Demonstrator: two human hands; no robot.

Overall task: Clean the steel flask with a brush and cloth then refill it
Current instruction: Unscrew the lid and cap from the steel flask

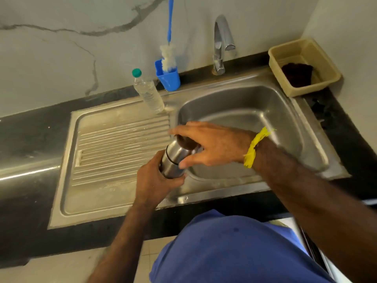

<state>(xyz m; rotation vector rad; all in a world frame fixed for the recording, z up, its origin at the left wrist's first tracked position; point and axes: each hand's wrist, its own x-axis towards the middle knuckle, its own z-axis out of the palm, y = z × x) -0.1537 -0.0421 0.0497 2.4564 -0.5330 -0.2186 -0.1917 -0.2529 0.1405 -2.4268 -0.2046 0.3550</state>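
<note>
Hands meet over the near rim of the stainless steel sink (pixel 240 111): the left hand (pixel 155 180) wraps the lower body of the cylindrical steel flask (pixel 175 158), tilted toward one o'clock, while the right hand (pixel 208 146) cups its dark cap (pixel 185 142), fingers curled around it. At twelve o'clock a blue-handled white bottle brush (pixel 168 56) stands in a blue plastic cup (pixel 169 78). At two o'clock a dark cloth (pixel 296 73) lies in a beige plastic basket (pixel 326 64).
</note>
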